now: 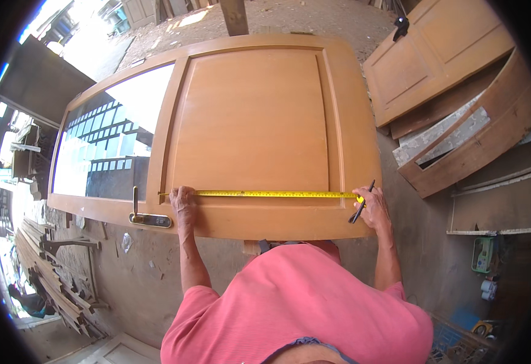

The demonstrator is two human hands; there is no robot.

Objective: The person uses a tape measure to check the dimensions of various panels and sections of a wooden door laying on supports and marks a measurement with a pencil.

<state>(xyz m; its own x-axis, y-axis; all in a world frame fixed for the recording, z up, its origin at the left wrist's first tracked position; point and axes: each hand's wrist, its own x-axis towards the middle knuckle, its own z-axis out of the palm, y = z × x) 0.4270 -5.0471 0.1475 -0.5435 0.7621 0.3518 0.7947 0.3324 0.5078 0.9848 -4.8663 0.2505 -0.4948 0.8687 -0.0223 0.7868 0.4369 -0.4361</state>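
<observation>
An orange-brown wooden door (253,121) lies flat in front of me, with a raised panel on the right and a glass pane (110,139) on the left. A yellow tape measure (271,194) is stretched along the panel's near edge. Near the tape's left end, my left hand (183,203) presses it down with closed fingers. My right hand (371,208) is closed round the tape's yellow case at the right, by the frame corner. A dark pen (361,203) also sticks out from between its fingers. The door handle (150,219) lies left of my left hand.
Another panelled door (432,51) leans at the far right, beside old boards and a curved wooden frame (478,133). Thin wood strips (50,273) are piled at the lower left. A post (234,17) stands beyond the door's far edge.
</observation>
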